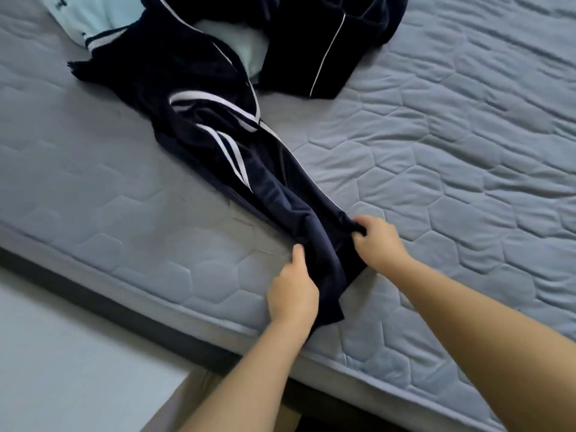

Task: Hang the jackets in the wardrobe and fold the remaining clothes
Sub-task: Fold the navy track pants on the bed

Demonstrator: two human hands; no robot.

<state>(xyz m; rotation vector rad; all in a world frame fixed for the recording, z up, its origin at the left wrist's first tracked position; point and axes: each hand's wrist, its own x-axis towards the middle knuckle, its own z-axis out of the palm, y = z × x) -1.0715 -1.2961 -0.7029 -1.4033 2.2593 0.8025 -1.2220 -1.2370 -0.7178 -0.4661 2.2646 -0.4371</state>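
A navy garment with white side stripes (249,169) lies stretched diagonally across the blue quilted mattress (436,151), its near end at the bed's front edge. My left hand (291,294) grips that near end from the left, thumb on top. Just beyond it, my right hand (378,240) pinches the same end's right edge with curled fingers. A second navy garment with thin white piping (327,42) lies bunched at the top of the view. A light blue piece (90,20) with a navy-and-white striped cuff pokes out beneath the dark clothes at the top left.
The mattress edge (156,294) runs diagonally from the left to the bottom right, above a dark bed base. A pale floor (62,353) lies at the lower left. Bare quilted surface spreads to the right of the clothes.
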